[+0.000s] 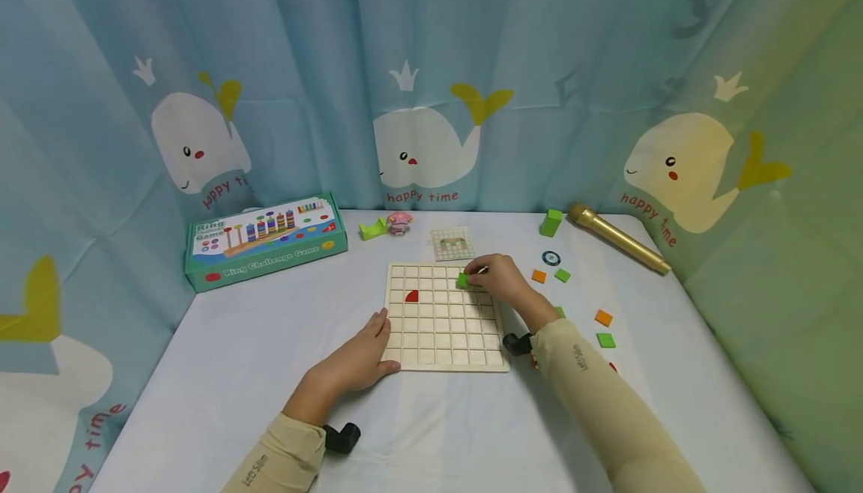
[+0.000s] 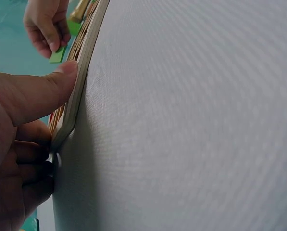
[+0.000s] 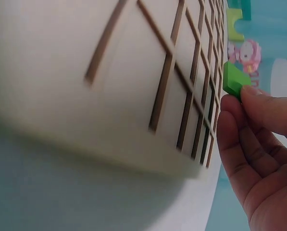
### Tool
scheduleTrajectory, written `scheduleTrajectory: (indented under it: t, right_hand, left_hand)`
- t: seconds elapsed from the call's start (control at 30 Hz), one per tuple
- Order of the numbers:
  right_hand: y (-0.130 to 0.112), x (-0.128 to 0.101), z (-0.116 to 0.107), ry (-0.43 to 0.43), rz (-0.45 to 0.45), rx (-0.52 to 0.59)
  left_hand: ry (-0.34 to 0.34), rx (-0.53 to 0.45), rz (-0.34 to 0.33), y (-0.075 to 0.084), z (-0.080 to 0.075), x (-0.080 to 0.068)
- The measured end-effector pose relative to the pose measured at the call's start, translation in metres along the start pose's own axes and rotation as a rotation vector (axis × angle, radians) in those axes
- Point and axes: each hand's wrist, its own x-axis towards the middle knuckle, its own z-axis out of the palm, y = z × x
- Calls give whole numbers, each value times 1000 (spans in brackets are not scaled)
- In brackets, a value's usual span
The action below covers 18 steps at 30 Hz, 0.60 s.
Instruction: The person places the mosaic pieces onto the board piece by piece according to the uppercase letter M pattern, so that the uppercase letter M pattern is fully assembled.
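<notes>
A pale wooden grid board lies on the table, with a red quarter-round piece in one of its upper-left squares. Along the board's left side rests my left hand, fingers fairly straight and thumb on the near edge; the left wrist view shows that thumb on the rim. Thumb and fingertips of my right hand pinch a green square tile over the upper right part of the grid. Just behind the board is a small card printed with a gridded pattern.
Orange and green tiles are scattered to the right. Farther back are a round dark token, a green block and a gold microphone. A game box, green curved piece and pink figurine stand back left.
</notes>
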Motion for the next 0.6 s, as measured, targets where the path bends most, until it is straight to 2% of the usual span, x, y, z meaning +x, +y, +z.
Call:
scheduleTrajectory:
  t: [0.6]
  right_hand:
    - [-22, 6, 27, -37, -103, 1]
  left_hand:
    - [-3, -7, -5, 1, 0, 1]
